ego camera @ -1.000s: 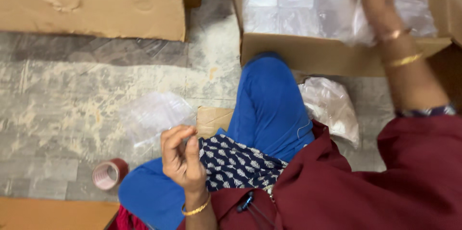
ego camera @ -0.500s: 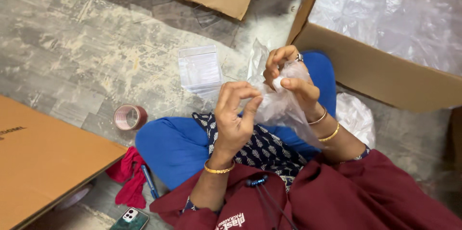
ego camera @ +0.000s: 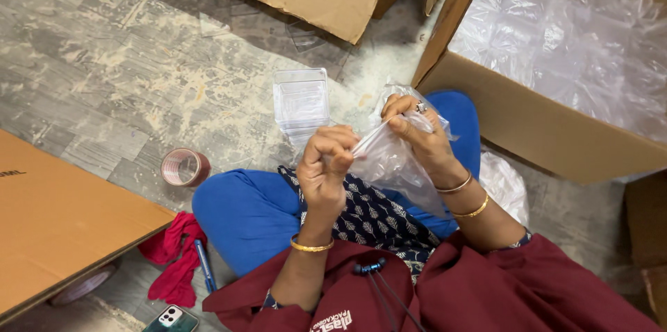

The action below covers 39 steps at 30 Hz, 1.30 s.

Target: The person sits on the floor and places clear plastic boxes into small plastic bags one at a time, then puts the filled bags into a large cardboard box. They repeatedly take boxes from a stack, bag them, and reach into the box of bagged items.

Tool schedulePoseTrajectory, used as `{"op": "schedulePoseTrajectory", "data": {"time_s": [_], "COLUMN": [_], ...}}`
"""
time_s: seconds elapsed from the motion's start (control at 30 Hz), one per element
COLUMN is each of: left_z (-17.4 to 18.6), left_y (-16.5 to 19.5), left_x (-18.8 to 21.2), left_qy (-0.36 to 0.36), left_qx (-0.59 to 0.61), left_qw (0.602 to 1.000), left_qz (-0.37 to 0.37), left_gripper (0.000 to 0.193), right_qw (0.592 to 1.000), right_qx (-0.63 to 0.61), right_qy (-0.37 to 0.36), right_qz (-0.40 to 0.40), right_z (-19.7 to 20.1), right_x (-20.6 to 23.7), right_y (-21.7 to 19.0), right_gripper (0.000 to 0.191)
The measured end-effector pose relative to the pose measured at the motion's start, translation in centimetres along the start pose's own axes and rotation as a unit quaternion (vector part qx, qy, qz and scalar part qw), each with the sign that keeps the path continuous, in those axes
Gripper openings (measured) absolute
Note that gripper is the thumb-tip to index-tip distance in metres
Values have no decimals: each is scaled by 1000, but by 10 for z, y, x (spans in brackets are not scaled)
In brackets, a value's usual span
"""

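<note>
Bag held at its mouth, unopened.
Left hand (ego camera: 326, 165) and right hand (ego camera: 417, 137) both pinch the clear bag (ego camera: 392, 162); clear tray (ego camera: 301, 99) lies beyond.

The clear plastic bag (ego camera: 396, 162) at the centre is see-through with a milky sheen. At twelve o'clock from it, a stack of transparent plastic pieces (ego camera: 301, 101) shows the floor (ego camera: 118, 75) through it — grey, streaked with pale beige scuffs. The trousers (ego camera: 257, 210) are bright blue; the tunic cloth (ego camera: 379, 217) over the lap is navy with small white leaf prints. The sleeves (ego camera: 500, 290) are maroon. Gold bangles (ego camera: 467, 196) ring both wrists. At nine o'clock lies a roll of tape (ego camera: 185, 167), brownish-pink; at seven, a red cloth (ego camera: 174, 262) — beside a blue pen (ego camera: 206, 266). The boxes (ego camera: 549, 127) are tan cardboard, the one at two o'clock lined with clear glossy film (ego camera: 577, 40).
</note>
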<state>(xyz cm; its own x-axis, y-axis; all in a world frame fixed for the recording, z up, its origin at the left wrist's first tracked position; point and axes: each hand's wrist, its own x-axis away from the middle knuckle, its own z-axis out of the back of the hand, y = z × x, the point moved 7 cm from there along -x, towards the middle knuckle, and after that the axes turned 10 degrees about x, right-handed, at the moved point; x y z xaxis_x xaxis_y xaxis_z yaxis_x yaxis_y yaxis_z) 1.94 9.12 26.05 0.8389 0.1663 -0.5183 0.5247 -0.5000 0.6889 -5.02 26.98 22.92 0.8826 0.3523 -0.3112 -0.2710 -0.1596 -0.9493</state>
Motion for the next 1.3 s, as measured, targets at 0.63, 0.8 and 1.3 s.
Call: {"op": "schedulePoseTrajectory", "data": {"time_s": [0.63, 0.8, 1.3], "left_z": [16, 20, 12], "left_y": [11, 10, 20], "left_x": [-11, -8, -11], "left_qy": [64, 65, 20], "left_qx": [-169, -205, -291], "left_qw": [982, 975, 956], "left_qz": [56, 48, -17], "left_gripper": [9, 20, 15], "right_qw": [985, 983, 980], "right_qx": [-5, 6, 1], "right_qy": [173, 183, 197], "right_qz": [-7, -22, 26], "right_z": [15, 17, 16], "right_x": [6, 9, 4], "right_y": [-22, -18, -37], "right_gripper": [43, 37, 27]}}
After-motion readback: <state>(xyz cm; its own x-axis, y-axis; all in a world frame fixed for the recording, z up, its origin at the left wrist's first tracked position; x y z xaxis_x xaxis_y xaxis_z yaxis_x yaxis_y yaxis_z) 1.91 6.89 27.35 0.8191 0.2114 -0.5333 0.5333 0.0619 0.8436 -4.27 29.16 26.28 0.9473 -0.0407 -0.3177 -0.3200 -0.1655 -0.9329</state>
